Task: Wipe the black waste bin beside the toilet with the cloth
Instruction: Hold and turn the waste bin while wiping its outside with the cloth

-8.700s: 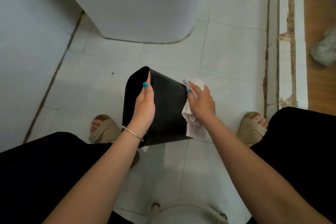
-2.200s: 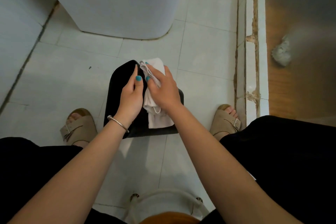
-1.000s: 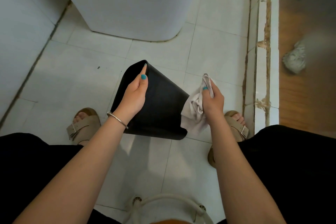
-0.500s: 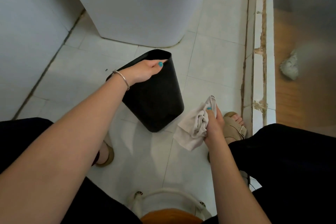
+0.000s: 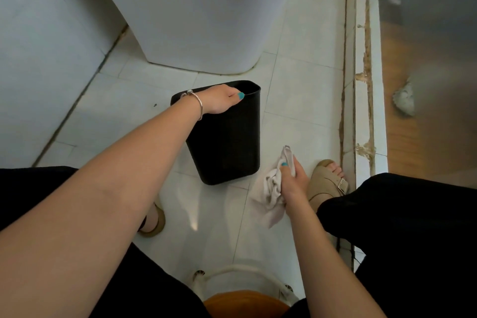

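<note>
Black bin (image 5: 227,142) (upright) gripped at its rim by left hand (image 5: 219,99); right hand (image 5: 293,179) clutches the cloth (image 5: 271,188).

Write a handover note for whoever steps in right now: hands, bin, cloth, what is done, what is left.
Left hand: grips the rim of the black waste bin, thumb outside.
Right hand: fingers curled round the bunched white cloth, held low, off the bin.
Bin: mouth up on the floor tiles in front of the toilet; whether its base is fully down, cannot tell.
Done: no wiping contact now; how clean the bin is cannot be judged.
Left: let go of the bin once settled, check for missed spots.
</note>
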Demonstrator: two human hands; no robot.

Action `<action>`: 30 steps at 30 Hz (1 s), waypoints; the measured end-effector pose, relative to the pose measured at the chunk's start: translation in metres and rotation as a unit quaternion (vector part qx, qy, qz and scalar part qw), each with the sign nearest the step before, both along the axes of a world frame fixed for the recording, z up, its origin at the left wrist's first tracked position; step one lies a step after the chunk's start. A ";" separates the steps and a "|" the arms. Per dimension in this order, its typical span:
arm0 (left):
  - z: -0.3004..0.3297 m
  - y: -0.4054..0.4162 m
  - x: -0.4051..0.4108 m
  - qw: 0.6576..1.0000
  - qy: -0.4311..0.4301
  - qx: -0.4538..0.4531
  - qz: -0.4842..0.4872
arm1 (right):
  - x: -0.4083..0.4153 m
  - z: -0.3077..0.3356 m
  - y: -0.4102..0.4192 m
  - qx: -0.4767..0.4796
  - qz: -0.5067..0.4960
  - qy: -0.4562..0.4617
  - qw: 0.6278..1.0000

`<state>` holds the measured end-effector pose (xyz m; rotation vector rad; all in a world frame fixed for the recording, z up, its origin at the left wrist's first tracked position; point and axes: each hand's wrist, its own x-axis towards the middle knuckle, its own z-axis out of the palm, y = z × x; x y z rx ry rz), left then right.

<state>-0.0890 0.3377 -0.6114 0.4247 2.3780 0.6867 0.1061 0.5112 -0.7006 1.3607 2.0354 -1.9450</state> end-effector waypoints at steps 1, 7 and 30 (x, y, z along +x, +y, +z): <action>-0.001 -0.001 0.001 1.000 0.003 -0.001 0.019 | 0.005 -0.005 -0.007 0.010 0.014 -0.008 1.000; -0.011 -0.010 0.006 0.987 -0.014 0.039 0.157 | 0.011 -0.034 -0.061 0.004 0.107 -0.050 0.993; -0.019 0.001 0.032 0.982 0.029 0.087 0.168 | 0.000 0.015 -0.039 -0.069 0.169 0.041 0.982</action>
